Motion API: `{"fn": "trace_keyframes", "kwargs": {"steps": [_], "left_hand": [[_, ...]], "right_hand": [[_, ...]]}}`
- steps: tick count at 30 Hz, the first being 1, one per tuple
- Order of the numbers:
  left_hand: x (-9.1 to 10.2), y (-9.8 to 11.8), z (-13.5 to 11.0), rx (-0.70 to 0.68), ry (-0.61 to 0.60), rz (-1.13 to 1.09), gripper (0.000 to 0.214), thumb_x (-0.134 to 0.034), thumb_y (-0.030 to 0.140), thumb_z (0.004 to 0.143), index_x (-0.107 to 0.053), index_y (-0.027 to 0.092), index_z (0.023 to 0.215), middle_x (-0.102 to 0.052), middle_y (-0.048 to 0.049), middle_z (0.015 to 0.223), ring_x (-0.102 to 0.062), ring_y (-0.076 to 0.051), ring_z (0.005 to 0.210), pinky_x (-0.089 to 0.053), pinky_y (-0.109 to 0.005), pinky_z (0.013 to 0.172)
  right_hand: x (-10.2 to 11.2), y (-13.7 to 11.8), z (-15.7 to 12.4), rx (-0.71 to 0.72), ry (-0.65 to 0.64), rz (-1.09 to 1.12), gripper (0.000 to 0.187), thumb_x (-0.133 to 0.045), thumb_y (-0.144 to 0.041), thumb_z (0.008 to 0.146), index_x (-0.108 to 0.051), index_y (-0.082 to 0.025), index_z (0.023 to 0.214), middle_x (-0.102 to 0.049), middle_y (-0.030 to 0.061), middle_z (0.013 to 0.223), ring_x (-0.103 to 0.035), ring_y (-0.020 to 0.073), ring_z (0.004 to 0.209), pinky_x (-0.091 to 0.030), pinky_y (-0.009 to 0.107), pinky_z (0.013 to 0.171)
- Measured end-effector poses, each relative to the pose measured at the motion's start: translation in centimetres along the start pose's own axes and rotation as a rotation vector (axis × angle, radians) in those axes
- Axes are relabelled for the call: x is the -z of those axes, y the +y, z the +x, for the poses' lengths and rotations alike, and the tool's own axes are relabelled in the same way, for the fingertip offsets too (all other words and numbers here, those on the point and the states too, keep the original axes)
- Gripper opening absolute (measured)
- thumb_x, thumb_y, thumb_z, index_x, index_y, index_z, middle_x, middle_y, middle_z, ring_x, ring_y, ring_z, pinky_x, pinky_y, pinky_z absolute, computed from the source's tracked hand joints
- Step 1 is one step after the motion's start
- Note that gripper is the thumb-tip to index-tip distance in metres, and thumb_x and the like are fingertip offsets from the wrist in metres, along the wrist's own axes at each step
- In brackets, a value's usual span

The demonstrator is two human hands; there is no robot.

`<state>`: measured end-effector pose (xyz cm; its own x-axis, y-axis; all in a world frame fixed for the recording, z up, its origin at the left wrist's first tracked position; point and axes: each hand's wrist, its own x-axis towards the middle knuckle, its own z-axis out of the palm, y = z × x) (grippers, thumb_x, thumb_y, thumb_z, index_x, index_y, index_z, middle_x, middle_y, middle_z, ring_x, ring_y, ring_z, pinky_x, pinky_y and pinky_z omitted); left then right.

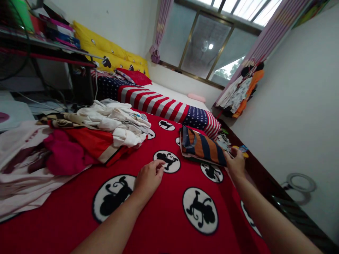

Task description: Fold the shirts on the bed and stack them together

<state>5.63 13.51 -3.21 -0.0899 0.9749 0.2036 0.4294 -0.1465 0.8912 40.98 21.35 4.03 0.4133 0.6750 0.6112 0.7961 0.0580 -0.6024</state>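
On the red blanket with white circles and black figures lies a folded orange and navy striped shirt, on top of other folded cloth. My right hand is at its right end, with the thumb and fingers closed on the corner. My left hand is over the middle of the blanket, nearest a printed circle. It holds nothing, its fingers loosely bent and a little apart. Left of it is a loose heap of clothes, with white garments, a red and orange piece and a magenta piece.
A bed with a stars-and-stripes cover and yellow cushions stands at the back. A cluttered desk is at the left. Clothes hang by the curtain. A dark ledge with small items runs along the right wall.
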Motion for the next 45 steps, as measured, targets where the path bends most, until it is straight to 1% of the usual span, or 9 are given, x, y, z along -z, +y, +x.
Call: {"fn": "trace_keyframes", "kwargs": {"steps": [4,8,12,19,22,28,33,40,45], "left_hand": [[0.1,0.0,0.0,-0.038,0.001,-0.013,0.020,-0.060,0.022,0.079,-0.072,0.026,0.094,-0.073,-0.0049,0.089,-0.065,-0.022,0.077,-0.045,-0.030,0.070],[0.5,0.0,-0.3,-0.083,-0.043,-0.043,0.023,-0.057,0.018,0.081,-0.071,0.022,0.099,-0.073,-0.0071,0.095,-0.066,-0.022,0.084,-0.048,-0.032,0.079],[0.9,0.1,-0.7,-0.129,-0.080,-0.091,0.026,-0.055,0.013,0.081,-0.070,0.019,0.101,-0.073,-0.0076,0.100,-0.067,-0.020,0.092,-0.049,-0.032,0.086],[1.2,0.4,-0.6,-0.145,-0.101,-0.076,0.023,-0.058,0.009,0.078,-0.073,0.019,0.091,-0.074,-0.0054,0.094,-0.068,-0.018,0.087,-0.052,-0.028,0.083],[2.1,0.8,0.0,-0.135,-0.088,-0.109,0.019,-0.059,0.009,0.077,-0.073,0.017,0.087,-0.075,-0.0053,0.086,-0.069,-0.017,0.079,-0.054,-0.028,0.076],[6.9,2.0,1.9,-0.133,0.227,-0.152,0.024,-0.051,0.010,0.082,-0.071,0.017,0.093,-0.072,-0.0085,0.101,-0.065,-0.021,0.098,-0.048,-0.034,0.095],[11.0,3.0,2.3,-0.112,0.416,-0.178,0.026,-0.047,0.013,0.083,-0.068,0.017,0.098,-0.069,-0.0087,0.103,-0.065,-0.023,0.092,-0.052,-0.034,0.086],[13.5,3.4,2.6,-0.365,0.564,0.092,0.029,-0.054,0.010,0.077,-0.067,0.019,0.102,-0.059,-0.0100,0.115,-0.053,-0.026,0.116,-0.037,-0.037,0.108],[14.4,3.1,6.3,-0.320,0.576,0.400,0.054,-0.057,0.007,0.075,-0.051,0.009,0.129,-0.044,-0.0170,0.139,-0.039,-0.025,0.133,-0.028,-0.033,0.114]], "right_hand": [[-1.4,-7.8,-9.1,-0.070,-0.225,0.399,0.040,-0.063,-0.039,0.072,-0.058,-0.018,0.106,-0.064,0.0123,0.110,-0.059,0.0257,0.107,-0.045,0.041,0.095],[-2.2,-15.4,-19.4,-0.372,-0.602,0.802,0.043,-0.068,-0.035,0.070,-0.055,-0.022,0.109,-0.068,0.0086,0.103,-0.066,0.0235,0.093,-0.055,0.034,0.071],[-2.1,-18.4,-25.3,-0.458,-0.622,0.915,0.038,-0.068,-0.033,0.071,-0.057,-0.021,0.105,-0.070,0.0053,0.091,-0.067,0.0200,0.082,-0.053,0.027,0.059],[-1.7,-17.6,-25.5,-0.423,-0.584,0.915,0.036,-0.072,-0.039,0.067,-0.059,-0.020,0.094,-0.067,0.0059,0.098,-0.068,0.0178,0.070,-0.053,0.028,0.057],[-1.6,-17.2,-25.5,-0.397,-0.617,0.903,0.033,-0.071,-0.041,0.068,-0.062,-0.018,0.091,-0.069,0.0052,0.086,-0.068,0.0182,0.068,-0.052,0.028,0.058],[-1.9,-16.8,-25.8,-0.365,-0.679,0.857,0.032,-0.070,-0.043,0.071,-0.063,-0.017,0.089,-0.070,0.0049,0.069,-0.068,0.0192,0.067,-0.050,0.028,0.061],[-2.1,-16.5,-25.6,-0.338,-0.744,0.853,0.028,-0.070,-0.041,0.072,-0.065,-0.017,0.086,-0.070,0.0053,0.069,-0.068,0.0192,0.069,-0.050,0.027,0.063],[-2.2,-16.9,-25.8,-0.299,-0.737,0.850,0.020,-0.065,-0.035,0.072,-0.065,-0.017,0.080,-0.067,0.0033,0.067,-0.065,0.0175,0.064,-0.048,0.027,0.060],[-2.2,-17.1,-26.0,-0.285,-0.736,0.839,0.016,-0.060,-0.030,0.073,-0.063,-0.017,0.080,-0.066,0.0020,0.067,-0.063,0.0163,0.063,-0.047,0.026,0.059]]}}
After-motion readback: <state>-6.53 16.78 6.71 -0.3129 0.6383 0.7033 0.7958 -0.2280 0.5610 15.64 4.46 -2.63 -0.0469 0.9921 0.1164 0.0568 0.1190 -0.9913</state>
